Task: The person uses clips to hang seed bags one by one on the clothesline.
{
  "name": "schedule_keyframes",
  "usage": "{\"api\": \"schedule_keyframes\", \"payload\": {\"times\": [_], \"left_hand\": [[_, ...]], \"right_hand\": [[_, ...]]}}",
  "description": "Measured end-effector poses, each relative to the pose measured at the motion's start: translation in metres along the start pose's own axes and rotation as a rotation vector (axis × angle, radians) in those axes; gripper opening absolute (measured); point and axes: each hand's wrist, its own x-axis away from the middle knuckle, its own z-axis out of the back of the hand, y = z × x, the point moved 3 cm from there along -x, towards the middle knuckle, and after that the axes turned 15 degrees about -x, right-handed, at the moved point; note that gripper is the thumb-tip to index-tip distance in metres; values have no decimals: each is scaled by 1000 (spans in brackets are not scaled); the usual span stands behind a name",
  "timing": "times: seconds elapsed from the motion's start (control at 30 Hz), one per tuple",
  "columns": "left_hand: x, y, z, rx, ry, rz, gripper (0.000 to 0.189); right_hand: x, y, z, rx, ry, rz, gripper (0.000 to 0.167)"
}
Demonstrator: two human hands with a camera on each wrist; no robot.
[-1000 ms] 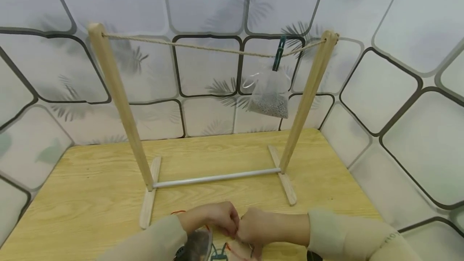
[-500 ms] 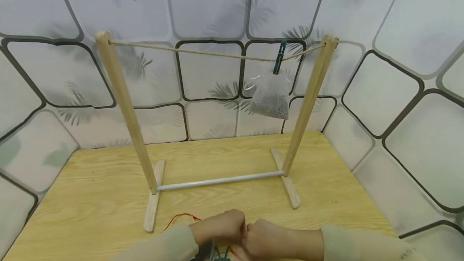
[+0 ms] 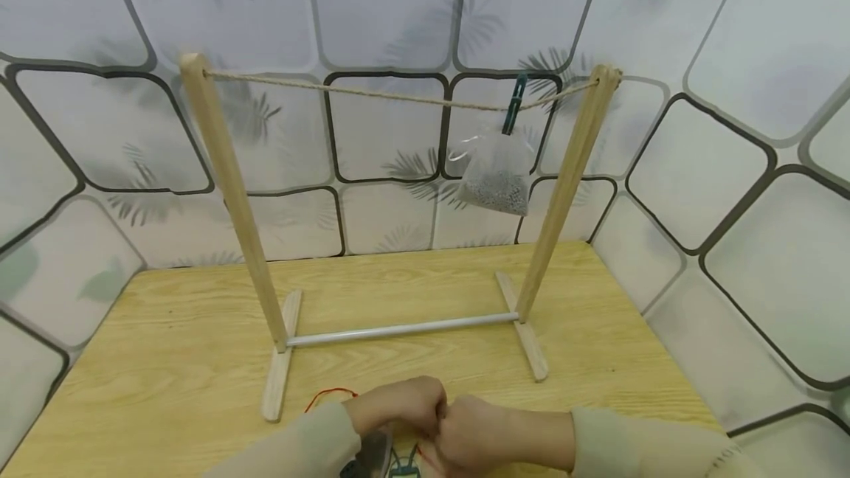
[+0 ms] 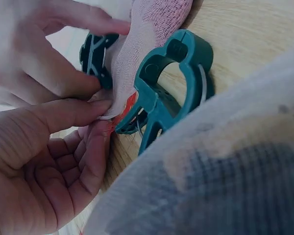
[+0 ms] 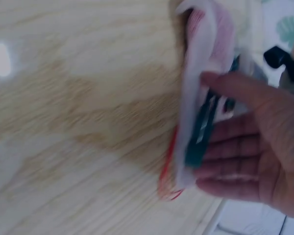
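Note:
In the left wrist view, my left hand [image 4: 54, 166] pinches the edge of a white mesh bag [image 4: 125, 68] with pink contents, between thumb and forefinger. My right hand [image 4: 34, 49] holds a green plastic clip [image 4: 94, 56] against the bag's other side. The right wrist view shows that clip [image 5: 203, 129] lying along the bag [image 5: 198, 83], across the curled fingers of my right hand [image 5: 257, 142]. A red drawstring [image 5: 166, 166] trails from the bag. In the head view the left hand [image 3: 412, 404] and right hand [image 3: 474, 430] meet knuckle to knuckle, hiding most of the bag.
A second green clip [image 4: 174, 78] lies beside the bag, with a dark-filled mesh bag [image 4: 235, 181] closer to the camera. Beyond the hands stands a wooden frame [image 3: 232, 198] with a rope [image 3: 372, 94]. A dark green clip [image 3: 514, 105] hangs a bag of grey grains [image 3: 494, 186] from it.
The head view has tilted slightly, shifting the frame in the picture. My left hand has turned so its knuckles face up, and both hands have drawn together over the bag.

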Motion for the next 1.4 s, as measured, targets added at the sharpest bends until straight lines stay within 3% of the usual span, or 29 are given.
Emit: {"api": "schedule_keyframes", "payload": {"times": [0.1,0.17,0.3,0.4,0.5,0.67,0.77,0.87,1.03,1.27,1.4], "left_hand": [[0,-3,-3,161,-31,0,26],[1,-5,-4,278,-55,-4,22],[-1,-8,-6,418,-86,-4,15],[-4,-11,-4,426,-81,18,15],[-6,-12,-2,411,-73,44,18],[-7,-12,0,422,-100,64,18],[-7,-12,0,443,-122,57,17],[-8,-15,0,460,-149,40,16],[-6,-22,1,535,-207,25,15],[-3,-32,3,617,-269,-6,15],[-1,-39,3,670,-390,49,12]], "right_hand": [[3,5,-3,-151,-82,-32,36],[6,8,-4,-222,-69,-45,33],[7,5,-3,-195,-56,-45,26],[4,3,1,-108,-54,-42,25],[-1,3,4,-80,-131,-65,25],[-6,6,1,-200,-387,-122,28],[-5,8,0,-268,-454,-142,34],[-2,11,1,-277,-442,-125,36],[-1,22,5,-303,-344,-96,32],[1,46,10,-642,-194,-153,21],[4,57,11,-772,-129,-199,24]]}}
